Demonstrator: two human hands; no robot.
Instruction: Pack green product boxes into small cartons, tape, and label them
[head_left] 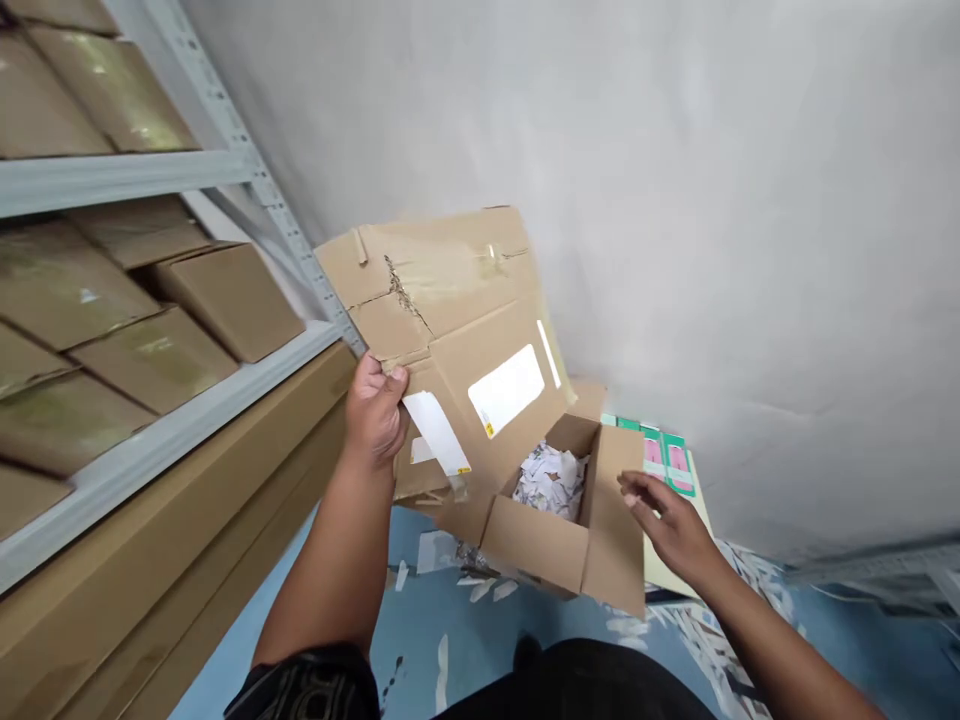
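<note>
My left hand (379, 410) grips the edge of a flattened cardboard box (480, 345), thumb on top. The flattened box is torn near its upper left and carries white labels and strips of clear tape. Below and right of it stands an open cardboard box (536, 540) with its flaps spread, holding crumpled white paper scraps (551, 480). My right hand (667, 520) hovers by the right flap of the open box, fingers loosely curled and apart, with nothing seen in it. Whether its fingertips touch the flap I cannot tell.
Metal shelving (127, 180) with taped cartons (112, 300) fills the left side. Long cartons (195, 500) lie beneath its lower shelf. Green and pink packages (667, 460) rest beyond my right hand. A grey wall (675, 200) rises behind. Paper scraps lie on the blue floor (412, 620).
</note>
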